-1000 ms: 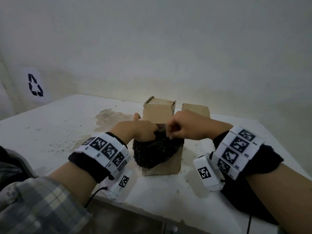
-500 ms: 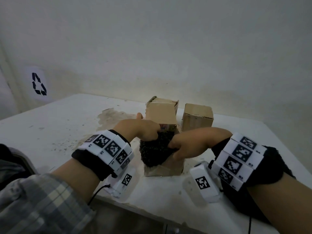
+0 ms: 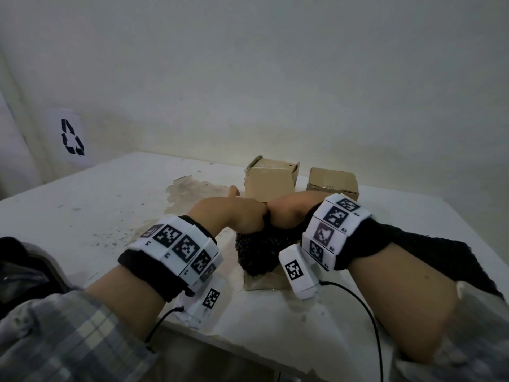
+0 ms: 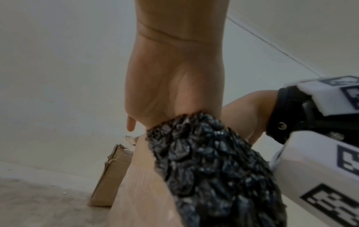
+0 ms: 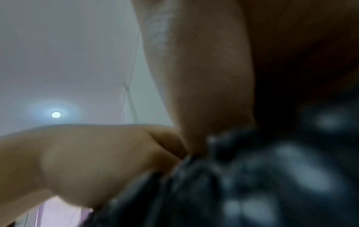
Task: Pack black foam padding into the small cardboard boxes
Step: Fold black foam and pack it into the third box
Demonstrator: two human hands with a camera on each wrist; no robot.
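A wad of black foam padding (image 3: pixel 259 252) bulges out of the top of the nearest small cardboard box (image 3: pixel 264 282) near the table's front edge. My left hand (image 3: pixel 237 216) grips the foam's top from the left, fingers curled into it and thumb sticking up. My right hand (image 3: pixel 292 213) bends down onto the foam from the right, knuckles against the left hand's; its fingertips are buried and hidden. The left wrist view shows my left hand (image 4: pixel 174 84) above the foam (image 4: pixel 213 169) and the box wall (image 4: pixel 139 176). The right wrist view is blurred, with foam (image 5: pixel 252 176) under my palm.
Two more small cardboard boxes stand behind, one closed-looking with flaps (image 3: pixel 271 180) and one to its right (image 3: pixel 333 183). The white table (image 3: pixel 110 210) is stained and speckled left of the boxes. A loose black piece (image 3: pixel 413 252) lies under my right forearm.
My right hand has turned over from pinching the foam's top to bearing down on it with the wrist bent. The foam sits lower in the box. My left hand stays on the foam.
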